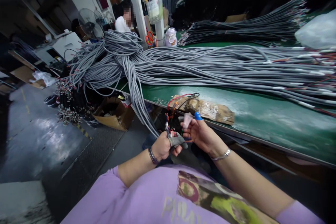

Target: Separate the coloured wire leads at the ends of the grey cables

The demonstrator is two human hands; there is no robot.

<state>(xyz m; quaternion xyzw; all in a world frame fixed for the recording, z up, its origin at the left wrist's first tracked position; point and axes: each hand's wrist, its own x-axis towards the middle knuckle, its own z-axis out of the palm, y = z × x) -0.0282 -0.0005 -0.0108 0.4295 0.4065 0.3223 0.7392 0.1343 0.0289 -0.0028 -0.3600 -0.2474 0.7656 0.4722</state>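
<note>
My left hand (163,146) is closed in a fist around the end of a grey cable (144,110) that hangs down from the big pile on the bench; thin coloured wires (170,133) stick out above the fist. A grey cot covers that thumb. My right hand (200,133) is close beside it, fingers pinched on the same coloured wires, with a blue cot and a pale cot on its fingertips. Both hands are just below the front edge of the green bench (262,119).
A huge pile of grey cables (210,64) covers the bench and spills off its left end. A taped cardboard block (207,109) lies at the bench edge. A cardboard box (111,112) sits on the floor. A person (123,21) is seated far back, by a fan (90,23).
</note>
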